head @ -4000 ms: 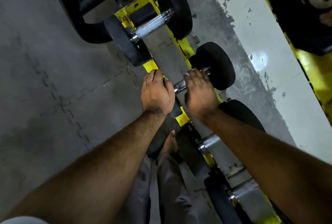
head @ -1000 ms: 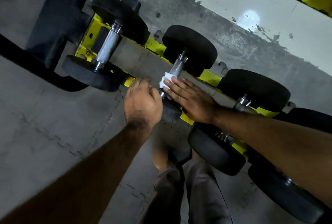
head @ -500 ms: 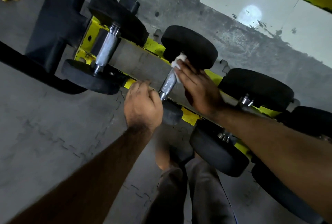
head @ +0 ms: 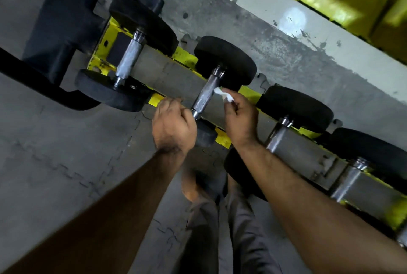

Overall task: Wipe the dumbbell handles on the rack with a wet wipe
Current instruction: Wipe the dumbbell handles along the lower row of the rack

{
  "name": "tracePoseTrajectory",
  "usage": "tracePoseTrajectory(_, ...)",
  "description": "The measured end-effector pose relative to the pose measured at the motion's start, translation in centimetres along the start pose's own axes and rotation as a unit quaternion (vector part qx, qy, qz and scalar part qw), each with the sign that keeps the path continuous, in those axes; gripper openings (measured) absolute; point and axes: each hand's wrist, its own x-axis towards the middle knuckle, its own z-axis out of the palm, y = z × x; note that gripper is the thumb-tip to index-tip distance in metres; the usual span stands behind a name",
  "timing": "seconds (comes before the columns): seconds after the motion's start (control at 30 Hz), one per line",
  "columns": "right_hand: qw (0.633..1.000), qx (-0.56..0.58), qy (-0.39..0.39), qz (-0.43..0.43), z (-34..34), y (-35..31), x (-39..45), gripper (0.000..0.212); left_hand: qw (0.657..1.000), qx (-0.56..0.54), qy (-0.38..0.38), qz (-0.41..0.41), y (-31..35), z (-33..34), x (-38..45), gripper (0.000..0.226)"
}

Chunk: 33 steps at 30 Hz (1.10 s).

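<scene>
Right hand [head: 240, 117] lifted off handle [head: 206, 95], wipe [head: 224, 95] pinched, just right of shaft; left hand [head: 174, 126] grips near end

The knurled handle [head: 203, 96] of the second dumbbell lies bare along most of its length, with open space above it. Its far black weight [head: 224, 62] closes the upper end. The left hand [head: 174, 125] covers the near end, and the right hand [head: 241, 117] with the wipe [head: 223, 95] stands just beside the handle on the right. The first dumbbell's handle [head: 130, 58] on the left is free between its two weights. On the right, the next handle [head: 278, 135] is partly blocked by the right forearm [head: 308, 196].
</scene>
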Motion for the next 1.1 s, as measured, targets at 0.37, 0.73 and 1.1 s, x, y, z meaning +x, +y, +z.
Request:
tracePoseTrajectory(0.37, 0.877, 0.281, -0.001, 0.389, 3.2, -5.2, 5.0, 0.02, 1.0, 0.007, 0.009, -0.006, -0.1, 0.1, -0.1, 0.045)
tracePoseTrajectory(0.73, 0.882, 0.254, -0.057, 0.393, 2.5, -6.6, 5.5, 0.006, 1.0, -0.013, 0.02, -0.006, -0.1, 0.1, -0.2, 0.04)
tracePoseTrajectory(1.1, 0.887, 0.179, -0.147, 0.4, 1.2, -5.4, 6.2, 0.022, 0.999, -0.008, 0.043, 0.009, -0.1, 0.3, -0.3, 0.041)
